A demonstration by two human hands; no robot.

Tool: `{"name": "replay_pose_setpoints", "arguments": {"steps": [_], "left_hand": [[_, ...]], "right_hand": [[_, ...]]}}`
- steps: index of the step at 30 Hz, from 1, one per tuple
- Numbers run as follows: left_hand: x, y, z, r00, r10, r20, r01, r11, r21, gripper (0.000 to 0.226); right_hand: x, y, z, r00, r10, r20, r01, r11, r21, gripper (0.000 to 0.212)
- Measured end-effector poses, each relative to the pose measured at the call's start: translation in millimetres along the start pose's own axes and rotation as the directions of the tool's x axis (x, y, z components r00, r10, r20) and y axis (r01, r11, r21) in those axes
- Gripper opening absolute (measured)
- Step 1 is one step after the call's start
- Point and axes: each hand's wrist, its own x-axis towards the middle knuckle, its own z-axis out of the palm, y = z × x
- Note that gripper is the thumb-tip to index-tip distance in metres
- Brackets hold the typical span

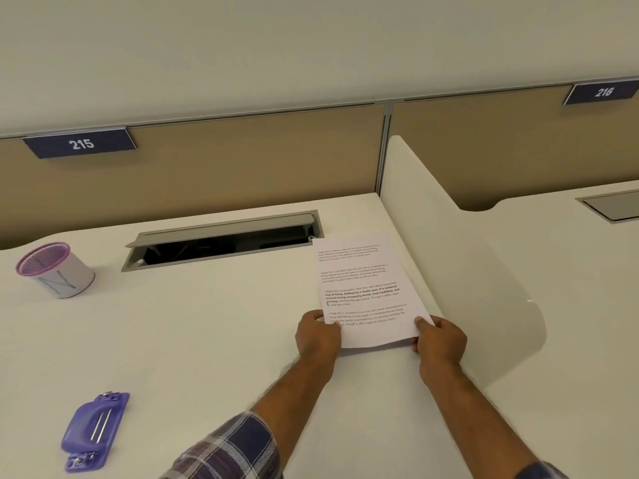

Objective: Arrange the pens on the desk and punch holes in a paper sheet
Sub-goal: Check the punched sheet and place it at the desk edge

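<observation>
A printed paper sheet lies on the white desk at its right side, next to the divider. My left hand pinches its near left corner and my right hand pinches its near right corner. The near edge is slightly lifted and curled. A purple hole punch rests at the desk's near left, far from both hands. A pink mesh pen cup stands at the far left; no pens show in it or on the desk.
An open cable tray with a raised grey lid is cut into the desk behind the sheet. A white curved divider borders the desk on the right. Partition signs 215 and 216 hang on the back wall.
</observation>
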Motion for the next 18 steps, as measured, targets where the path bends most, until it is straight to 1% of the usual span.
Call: {"name": "replay_pose_setpoints", "arguments": {"steps": [5,9,12,14,18], "left_hand": [[-7.3,-1.3,3.6,1.0,0.01,-0.021,-0.009,0.999,0.054,0.03],[-10.1,-0.3,3.6,1.0,0.001,-0.01,0.0,0.997,0.076,0.026],[-12.9,-1.1,2.5,1.0,0.003,0.009,-0.004,0.994,0.106,0.025],[-14.6,-2.7,1.3,1.0,0.01,0.023,-0.013,0.992,0.123,0.027],[-18.2,-2.7,-1.9,0.999,0.028,0.044,-0.035,0.986,0.164,0.031]], "right_hand": [[0.7,1.3,-0.9,0.999,-0.027,-0.036,0.026,0.998,-0.051,0.004],[-0.2,2.8,-3.0,0.997,-0.074,-0.035,0.068,0.989,-0.131,0.006],[-2.9,5.3,-5.9,0.993,-0.117,-0.018,0.111,0.973,-0.202,0.015],[-5.4,8.0,-8.2,0.991,-0.134,-0.013,0.127,0.967,-0.223,0.021],[-7.8,9.6,-12.8,0.991,-0.136,-0.001,0.132,0.961,-0.245,0.022]]}}
